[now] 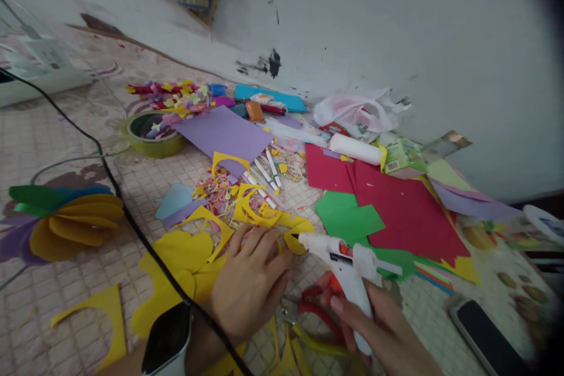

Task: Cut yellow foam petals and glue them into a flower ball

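A white wall (396, 23) rose beyond a patterned floor mat (57, 147) strewn with craft materials. Sheets of red card (405, 217) and green card (348, 217) lay to the right, and a large yellow-and-purple paper flower (66, 223) lay to the left. Yellow cut paper (176, 264) lay near, beside and partly under the left hand (249, 282), whose fingers (264, 244) rested on yellow paper, slightly apart. The right hand (370, 323) had its fingers (346, 317) wrapped around a white hot glue gun (339, 264), its nozzle at a yellow paper scrap (291, 241) just beside the left fingertips. Red-handled scissors (317, 311) lay beneath the gun.
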{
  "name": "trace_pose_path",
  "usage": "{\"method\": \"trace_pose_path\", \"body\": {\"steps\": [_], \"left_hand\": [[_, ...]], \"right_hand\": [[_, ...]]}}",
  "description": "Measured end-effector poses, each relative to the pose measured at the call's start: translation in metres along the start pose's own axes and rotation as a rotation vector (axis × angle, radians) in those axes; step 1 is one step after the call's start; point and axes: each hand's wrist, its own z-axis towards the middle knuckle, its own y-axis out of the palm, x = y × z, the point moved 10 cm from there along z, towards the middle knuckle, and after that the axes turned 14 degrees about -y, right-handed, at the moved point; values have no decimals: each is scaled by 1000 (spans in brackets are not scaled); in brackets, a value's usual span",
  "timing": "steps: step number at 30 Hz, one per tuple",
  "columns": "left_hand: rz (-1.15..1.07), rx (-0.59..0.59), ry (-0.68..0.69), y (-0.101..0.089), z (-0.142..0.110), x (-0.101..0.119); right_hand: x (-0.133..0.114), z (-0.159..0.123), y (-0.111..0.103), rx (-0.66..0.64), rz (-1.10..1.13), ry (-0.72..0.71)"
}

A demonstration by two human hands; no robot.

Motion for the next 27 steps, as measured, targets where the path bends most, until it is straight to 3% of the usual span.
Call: {"method": "trace_pose_path", "body": {"steps": [6, 27], "left_hand": [[1, 19, -12, -2, 0, 0], [32, -17, -69, 0, 2, -4]], "right_hand": [[7, -4, -1, 15, -59, 89], [5, -2, 3, -34, -61, 6]]}}
